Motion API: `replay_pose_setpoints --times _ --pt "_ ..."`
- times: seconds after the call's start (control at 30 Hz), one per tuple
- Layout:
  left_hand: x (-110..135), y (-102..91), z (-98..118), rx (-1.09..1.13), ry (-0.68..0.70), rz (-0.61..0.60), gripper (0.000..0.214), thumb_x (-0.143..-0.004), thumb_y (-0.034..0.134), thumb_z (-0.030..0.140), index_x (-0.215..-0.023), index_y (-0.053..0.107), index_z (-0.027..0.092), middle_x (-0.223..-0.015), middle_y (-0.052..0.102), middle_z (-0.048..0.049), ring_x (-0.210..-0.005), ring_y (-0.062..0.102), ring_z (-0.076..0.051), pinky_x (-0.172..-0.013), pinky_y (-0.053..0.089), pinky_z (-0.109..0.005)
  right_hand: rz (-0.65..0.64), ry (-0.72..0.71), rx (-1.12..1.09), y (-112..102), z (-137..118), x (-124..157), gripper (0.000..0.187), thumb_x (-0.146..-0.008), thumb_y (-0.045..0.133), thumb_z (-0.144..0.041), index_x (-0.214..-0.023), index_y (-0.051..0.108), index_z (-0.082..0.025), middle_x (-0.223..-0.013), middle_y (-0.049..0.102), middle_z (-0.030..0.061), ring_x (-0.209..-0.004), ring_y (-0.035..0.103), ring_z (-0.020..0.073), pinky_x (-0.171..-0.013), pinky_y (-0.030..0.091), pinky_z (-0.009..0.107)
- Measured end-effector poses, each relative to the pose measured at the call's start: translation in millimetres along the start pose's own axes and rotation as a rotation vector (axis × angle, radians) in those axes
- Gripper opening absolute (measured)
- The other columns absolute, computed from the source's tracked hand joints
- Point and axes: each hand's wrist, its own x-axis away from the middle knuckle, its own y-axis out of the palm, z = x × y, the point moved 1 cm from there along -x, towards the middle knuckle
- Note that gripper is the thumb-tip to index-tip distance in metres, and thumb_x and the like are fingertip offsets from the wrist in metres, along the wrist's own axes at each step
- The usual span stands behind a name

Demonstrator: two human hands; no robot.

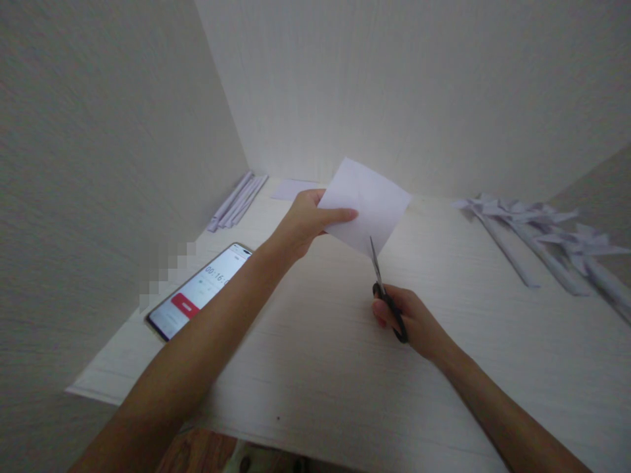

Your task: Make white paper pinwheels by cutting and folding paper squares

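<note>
A white square of paper (367,194) is held up above the table by my left hand (310,220), thumb on top and the other fingers beneath its left side. My right hand (407,318) grips black-handled scissors (389,302) by the finger loops. Their blades point up and away from me and meet the paper at its near corner, one blade showing over the sheet. Whether the other blade lies under the paper is hidden. The sheet looks flat, with a faint crease near its middle.
At the back left lie several rolled paper sticks (236,200) beside a flat paper sheet (294,189). Several paper pinwheels (522,217) on sticks rest at the right. A phone (197,289) showing a timer lies partly behind my left forearm. Walls enclose the white table (315,368).
</note>
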Motion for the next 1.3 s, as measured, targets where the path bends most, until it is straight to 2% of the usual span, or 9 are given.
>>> replay_pose_setpoints --times 0.9,1.3 --pt "0.2 0.1 0.6 -0.053 -0.011 0.033 0.029 -0.050 0.066 0.026 -0.074 0.059 0.011 -0.072 0.062 -0.0043 -0.066 0.058 -0.015 -0.063 0.046 -0.029 0.081 0.082 -0.014 2.3 0.6 0.1 0.034 -0.070 0.046 -0.043 -0.048 0.034 -0.019 -0.042 0.035 -0.0044 -0.040 0.033 0.0081 -0.039 0.024 0.022" --pt "1.0 -0.9 0.0 -0.042 0.001 0.023 0.029 -0.050 0.066 0.025 -0.074 0.060 0.011 -0.073 0.063 -0.0043 -0.064 0.058 -0.014 -0.061 0.046 -0.028 0.075 0.095 -0.045 2.0 -0.2 0.4 0.035 -0.069 0.047 -0.042 -0.046 0.034 -0.019 -0.040 0.036 -0.0045 -0.039 0.033 0.0078 -0.039 0.023 0.022"
